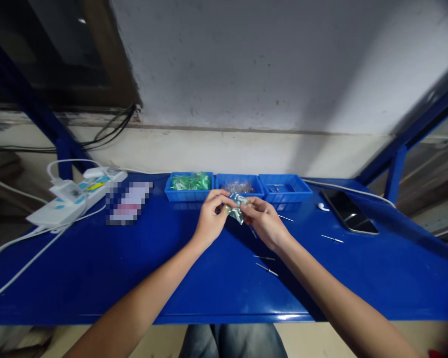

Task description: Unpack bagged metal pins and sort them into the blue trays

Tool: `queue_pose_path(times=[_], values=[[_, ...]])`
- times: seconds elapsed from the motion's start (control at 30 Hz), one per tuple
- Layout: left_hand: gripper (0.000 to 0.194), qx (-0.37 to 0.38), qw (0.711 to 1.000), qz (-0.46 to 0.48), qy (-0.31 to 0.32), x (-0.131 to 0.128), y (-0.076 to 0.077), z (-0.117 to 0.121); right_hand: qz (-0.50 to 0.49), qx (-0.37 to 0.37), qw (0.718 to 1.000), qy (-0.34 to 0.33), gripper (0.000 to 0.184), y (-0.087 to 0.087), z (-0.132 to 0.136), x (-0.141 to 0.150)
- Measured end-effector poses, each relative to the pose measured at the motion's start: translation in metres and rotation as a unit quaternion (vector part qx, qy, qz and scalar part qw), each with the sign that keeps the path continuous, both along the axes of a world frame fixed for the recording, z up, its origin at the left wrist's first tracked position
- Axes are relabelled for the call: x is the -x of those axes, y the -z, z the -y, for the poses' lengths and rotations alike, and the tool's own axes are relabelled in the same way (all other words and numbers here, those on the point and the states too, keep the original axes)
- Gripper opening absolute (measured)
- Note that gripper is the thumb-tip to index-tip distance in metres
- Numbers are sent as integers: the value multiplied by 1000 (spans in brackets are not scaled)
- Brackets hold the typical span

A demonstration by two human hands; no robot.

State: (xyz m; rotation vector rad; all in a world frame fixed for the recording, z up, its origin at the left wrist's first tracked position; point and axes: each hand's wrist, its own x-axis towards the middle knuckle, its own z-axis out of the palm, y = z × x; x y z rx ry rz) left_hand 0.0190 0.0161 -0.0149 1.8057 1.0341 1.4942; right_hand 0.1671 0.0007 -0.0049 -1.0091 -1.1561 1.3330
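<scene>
A small clear plastic bag with shiny metal pieces inside is held up between both hands, over the blue table. My left hand pinches its left side with thumb and fingers. From the other side, my right hand grips the bag's right edge. Just behind it stand three blue bins: the left bin holds green-tinted packets, the middle bin holds clear bags, and the right bin has a few thin metal pieces. Several blind rivets lie loose near my right hand, among them one rivet.
A white power strip with cables lies at the left, beside a blurred-out card. To the right are a white earbud, a dark phone and another rivet. Blue frame posts rise at both sides, with a wall behind.
</scene>
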Motion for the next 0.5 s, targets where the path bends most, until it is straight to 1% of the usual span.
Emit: queue_pose_path(times=[0.07,0.13,0.2,0.27,0.3,0.33,0.4,0.43,0.5], values=[[23,20,1000,-11,0,1,-1,-1,33,-42,997,63,28,0,0,-2],[20,73,997,0,17,3,-3,-2,112,-115,980,116,21,-1,1,-6],[18,161,984,33,62,4,-6,-2,213,-200,945,146,13,-1,2,-8],[30,238,963,74,101,4,-8,-1,292,-267,906,149,6,-2,5,-9],[34,263,954,89,110,3,-8,0,315,-291,892,141,4,-1,6,-8],[35,277,949,98,117,2,-8,0,329,-308,883,130,6,0,8,-7],[29,274,948,107,119,1,-7,0,341,-323,876,106,13,1,10,-4],[25,261,952,109,115,1,-7,-1,344,-323,876,98,17,2,11,-2],[19,206,969,103,87,2,-7,-2,347,-304,882,94,19,2,11,-1]])
